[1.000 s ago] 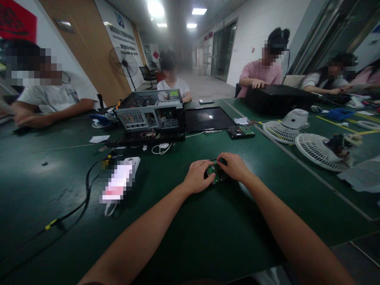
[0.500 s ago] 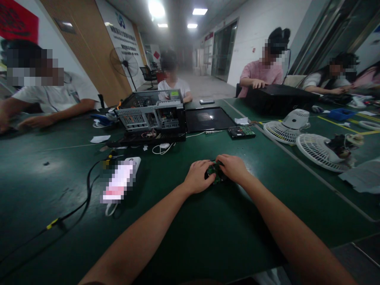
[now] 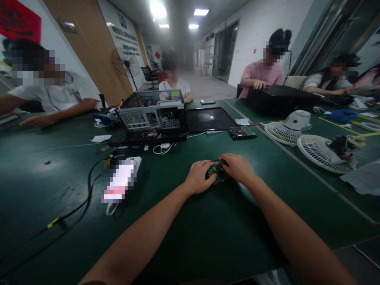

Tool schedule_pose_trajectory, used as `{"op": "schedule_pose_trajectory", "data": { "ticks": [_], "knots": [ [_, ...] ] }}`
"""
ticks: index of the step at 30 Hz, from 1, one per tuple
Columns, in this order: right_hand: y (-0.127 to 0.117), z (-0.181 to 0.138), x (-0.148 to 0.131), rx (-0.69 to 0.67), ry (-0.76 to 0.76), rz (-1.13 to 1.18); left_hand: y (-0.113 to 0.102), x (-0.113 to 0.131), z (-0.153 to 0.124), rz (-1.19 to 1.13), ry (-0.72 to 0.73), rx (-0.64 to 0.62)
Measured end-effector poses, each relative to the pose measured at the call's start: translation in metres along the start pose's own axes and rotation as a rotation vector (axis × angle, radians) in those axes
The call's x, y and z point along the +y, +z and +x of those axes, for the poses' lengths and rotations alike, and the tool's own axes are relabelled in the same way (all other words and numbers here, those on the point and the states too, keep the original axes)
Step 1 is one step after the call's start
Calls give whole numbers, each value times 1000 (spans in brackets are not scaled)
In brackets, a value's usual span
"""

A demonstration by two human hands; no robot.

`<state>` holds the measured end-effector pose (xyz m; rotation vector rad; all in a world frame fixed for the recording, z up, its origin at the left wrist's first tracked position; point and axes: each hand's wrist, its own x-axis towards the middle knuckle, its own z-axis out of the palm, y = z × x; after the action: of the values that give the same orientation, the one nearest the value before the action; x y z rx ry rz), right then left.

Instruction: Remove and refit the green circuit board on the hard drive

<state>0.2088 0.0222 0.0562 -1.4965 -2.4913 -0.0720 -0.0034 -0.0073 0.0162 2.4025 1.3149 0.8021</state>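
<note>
In front of me on the green tabletop lies a small green circuit board [image 3: 219, 169] with a dark edge, partly hidden under my fingers. My left hand [image 3: 200, 176] is closed on its left side, the thumb pressed along the near edge. My right hand [image 3: 236, 166] grips the far right part with bent fingers; whether a small tool sits in them I cannot make out. Just beyond my hands rests a hard drive [image 3: 242, 133] with a green board on top.
An opened computer case [image 3: 152, 114] stands ahead, beside a flat black panel [image 3: 210, 119]. White fan parts [image 3: 322, 152] lie to the right. On the left are a phone [image 3: 120, 180] and a black cable [image 3: 89, 186]. Several co-workers sit around the table.
My right hand has shifted slightly to the right and its fingers have moved on the circuit board, showing more of it. The left hand stays in place.
</note>
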Motion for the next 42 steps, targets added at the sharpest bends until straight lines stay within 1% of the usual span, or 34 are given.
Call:
{"op": "schedule_pose_trajectory", "data": {
  "ticks": [7, 16, 24, 35, 37, 39, 42],
  "knots": [
    [-4, -1, 7, 76, 38, 38, 0, -1, -1, -3, 2, 1],
    [7, 1, -7, 3, 33, -17, 1, -2, 0, 5, -1, -7],
    [5, 2, -9, -42, 37, -38, 1, -2, 0, 2, 5, 0],
    [6, 1, -8, -23, 32, -4, 1, -2, 0, 3, 5, -5],
    [5, 1, -7, -10, 24, 12, 1, -2, 0, 2, 6, -8],
    [3, 0, -4, 31, 25, 42, 0, -2, -1, -2, 1, -12],
    [-3, -1, 7, 185, 70, 113, 0, -2, -1, -23, -14, 1]
  ]
}}
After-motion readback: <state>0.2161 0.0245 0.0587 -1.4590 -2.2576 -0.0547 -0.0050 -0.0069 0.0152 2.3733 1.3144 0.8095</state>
